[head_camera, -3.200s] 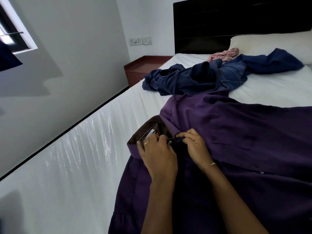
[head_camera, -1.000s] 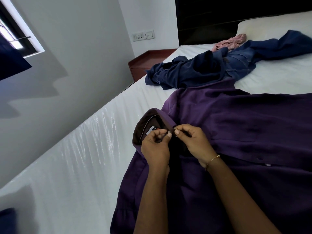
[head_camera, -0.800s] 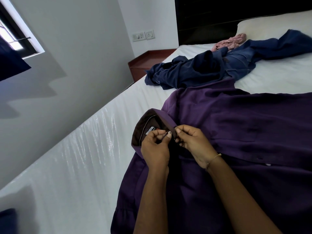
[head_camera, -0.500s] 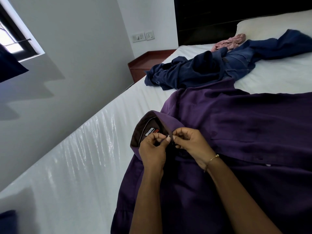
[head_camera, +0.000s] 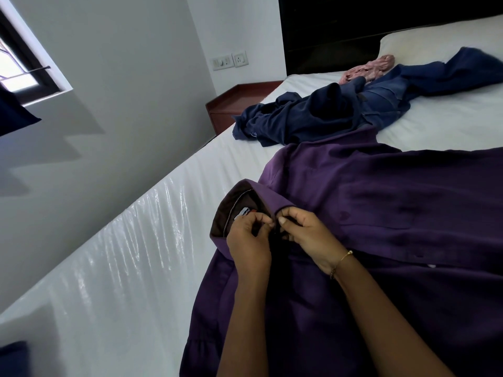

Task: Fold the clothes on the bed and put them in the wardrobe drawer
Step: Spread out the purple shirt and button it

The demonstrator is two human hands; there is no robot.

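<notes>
**Both hands pinch the collar front of the purple shirt**

Where the two collar ends of the purple shirt [head_camera: 394, 213] meet, the left hand [head_camera: 249, 240] and the right hand [head_camera: 310, 235] come together, each with fingers curled and fingertips pinching the shirt's front edge just below the collar [head_camera: 245, 197]. The thumbs nearly touch. Whether a button sits between them cannot be told; the fingers hide it. The collar stands up, showing its dark brown lining and a small label. A thin bracelet [head_camera: 341, 261] circles the right wrist.

The shirt lies spread along the near side of the bed [head_camera: 122, 268], its collar towards the bed's left edge. Farther up the bed, towards the headboard, a heap of dark blue clothes [head_camera: 313, 115] touches the shirt's far edge, and a pink garment [head_camera: 367, 70] lies beyond it beside the pillow [head_camera: 435, 42]. A red-brown bedside cabinet [head_camera: 234, 102] stands off the bed's far left corner.
</notes>
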